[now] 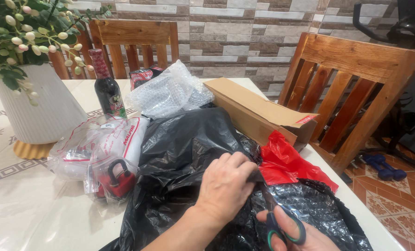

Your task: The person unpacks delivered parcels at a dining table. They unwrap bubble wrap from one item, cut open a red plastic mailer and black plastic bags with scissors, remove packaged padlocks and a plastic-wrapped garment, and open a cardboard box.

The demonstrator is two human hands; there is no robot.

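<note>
Your left hand (226, 186) pinches a fold of the black plastic bag (184, 153), fingers closed on its edge near the centre of the table (26, 218); your right hand (293, 234), at five o'clock from it, grips the scissors (282, 225) with fingers through the green-lined loops, blades hidden under the fold, so you cannot tell how far they gape. The bag spreads from the table's middle down to the near edge; it looks thin, limp and slippery, and it likely wraps black bubble wrap (309, 204), which shows at four o'clock; expect it to be light and to slide and bunch rather than hold shape; take it at a pulled-taut fold, as your left hand does now. At two o'clock a red plastic bag (286, 162) lies touching the black one, and beyond it a long cardboard box (254, 109); at twelve o'clock sits clear bubble wrap (170, 93); at eleven stands a dark bottle (107, 88), fragile by the look; at nine a clear bag with a red padlock (117, 179); at ten a white ribbed vase (35, 111) of flowers. Two wooden chairs (351, 93) stand behind the table.
</note>
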